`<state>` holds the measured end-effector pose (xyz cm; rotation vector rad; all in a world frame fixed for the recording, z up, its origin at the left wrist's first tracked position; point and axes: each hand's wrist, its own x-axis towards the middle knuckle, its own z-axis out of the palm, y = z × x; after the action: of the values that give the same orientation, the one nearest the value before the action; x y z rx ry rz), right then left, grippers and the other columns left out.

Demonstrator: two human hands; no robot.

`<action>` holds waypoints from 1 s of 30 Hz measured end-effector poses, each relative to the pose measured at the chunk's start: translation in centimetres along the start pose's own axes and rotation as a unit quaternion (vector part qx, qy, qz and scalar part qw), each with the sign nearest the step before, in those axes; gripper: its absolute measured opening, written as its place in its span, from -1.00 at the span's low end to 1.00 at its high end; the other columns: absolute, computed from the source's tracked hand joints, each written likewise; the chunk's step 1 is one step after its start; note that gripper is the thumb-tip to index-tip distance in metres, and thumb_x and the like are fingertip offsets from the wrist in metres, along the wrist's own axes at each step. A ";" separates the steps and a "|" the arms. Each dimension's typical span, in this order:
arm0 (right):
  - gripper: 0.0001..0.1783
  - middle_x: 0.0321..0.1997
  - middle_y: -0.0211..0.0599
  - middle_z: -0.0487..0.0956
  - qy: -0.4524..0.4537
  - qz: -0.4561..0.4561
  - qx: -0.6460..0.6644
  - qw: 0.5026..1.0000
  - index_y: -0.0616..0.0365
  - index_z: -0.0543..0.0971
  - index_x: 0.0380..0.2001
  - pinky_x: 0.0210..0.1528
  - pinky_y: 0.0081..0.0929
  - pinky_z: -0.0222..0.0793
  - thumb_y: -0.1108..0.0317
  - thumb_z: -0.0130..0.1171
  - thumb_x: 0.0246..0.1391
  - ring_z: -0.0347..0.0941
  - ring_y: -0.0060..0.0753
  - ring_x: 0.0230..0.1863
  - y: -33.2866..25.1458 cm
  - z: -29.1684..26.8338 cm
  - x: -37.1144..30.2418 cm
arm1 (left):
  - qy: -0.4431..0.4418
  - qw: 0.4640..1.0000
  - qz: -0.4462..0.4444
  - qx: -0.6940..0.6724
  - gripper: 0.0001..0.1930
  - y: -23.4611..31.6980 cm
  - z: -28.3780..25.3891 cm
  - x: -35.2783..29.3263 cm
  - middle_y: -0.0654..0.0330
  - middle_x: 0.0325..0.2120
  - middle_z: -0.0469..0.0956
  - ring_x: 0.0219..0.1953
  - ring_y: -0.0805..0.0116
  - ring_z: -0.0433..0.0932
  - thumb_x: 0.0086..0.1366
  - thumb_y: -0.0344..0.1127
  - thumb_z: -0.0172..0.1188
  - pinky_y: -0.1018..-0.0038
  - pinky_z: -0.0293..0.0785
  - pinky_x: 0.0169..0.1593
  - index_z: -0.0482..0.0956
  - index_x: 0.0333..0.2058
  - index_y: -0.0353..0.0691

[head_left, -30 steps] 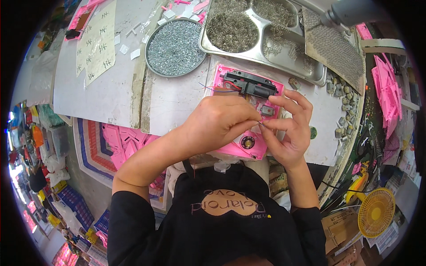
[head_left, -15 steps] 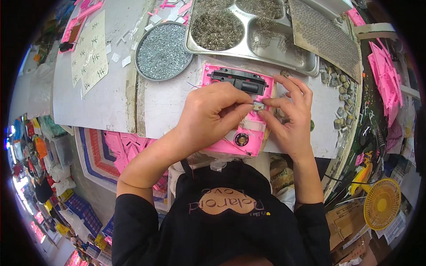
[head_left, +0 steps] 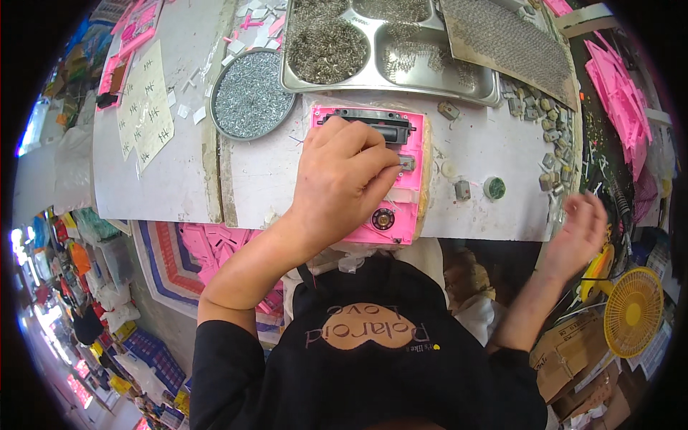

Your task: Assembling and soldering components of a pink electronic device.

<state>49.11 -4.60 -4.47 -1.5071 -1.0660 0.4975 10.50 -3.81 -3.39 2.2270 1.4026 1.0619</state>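
Observation:
A pink plastic panel (head_left: 405,147) lies flat near the table's front edge, with a black part (head_left: 373,123) along its far side and a round black-and-metal piece (head_left: 383,218) near its front. My left hand (head_left: 342,179) rests on the panel, its fingertips pinching a small grey metal part (head_left: 407,163) against it. My right hand (head_left: 582,233) hangs off the table's right front corner, fingers apart and empty.
A round tray of small silvery screws (head_left: 251,94) and a steel compartment tray of metal bits (head_left: 390,46) stand behind the panel. A metal mesh sheet (head_left: 509,39), loose small motors (head_left: 548,132), a green-capped disc (head_left: 494,188), pink parts (head_left: 618,79) and a yellow fan (head_left: 632,312) are at the right.
My right hand has let go of the panel and swung out to the right, past the table corner. My left hand stays on the small metal part.

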 end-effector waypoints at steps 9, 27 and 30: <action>-0.62 -0.33 -0.39 0.44 0.118 0.137 0.225 0.957 0.25 0.52 0.06 -0.34 -0.48 0.24 0.16 0.14 0.39 0.25 -0.50 -0.40 8.7 -18.2 10.8 | -0.017 0.998 -0.019 0.063 -0.88 0.5 1.2 0.6 0.28 -0.38 0.41 -0.25 0.24 0.37 0.01 -0.38 0.44 0.29 0.20 -0.11 0.72 -0.42 -0.12; -0.51 -0.20 0.02 0.62 -0.151 0.136 0.271 0.941 0.30 0.46 0.11 -0.33 -0.48 0.48 0.23 0.25 0.22 0.56 -0.32 -0.28 -2.5 -1.5 -5.1 | -0.029 0.996 -0.016 0.088 -0.84 0.6 1.5 0.7 0.29 -0.41 0.38 -0.26 0.24 0.35 -0.04 -0.39 0.47 0.30 0.23 -0.13 0.72 -0.41 -0.11; -0.62 -0.33 -0.15 0.59 -0.261 0.039 0.182 0.947 0.28 0.47 -0.06 -0.34 -0.64 0.42 0.51 0.36 0.08 0.50 -0.50 -0.41 -2.9 3.1 -7.3 | -0.035 0.996 -0.017 0.081 -0.84 0.5 1.5 1.0 0.29 -0.41 0.37 -0.27 0.23 0.35 -0.03 -0.38 0.47 0.31 0.24 -0.13 0.72 -0.41 -0.11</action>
<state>42.03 -9.26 -4.34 -1.1125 -1.2353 1.1300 12.13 -3.00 -3.72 2.3193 1.5404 0.8769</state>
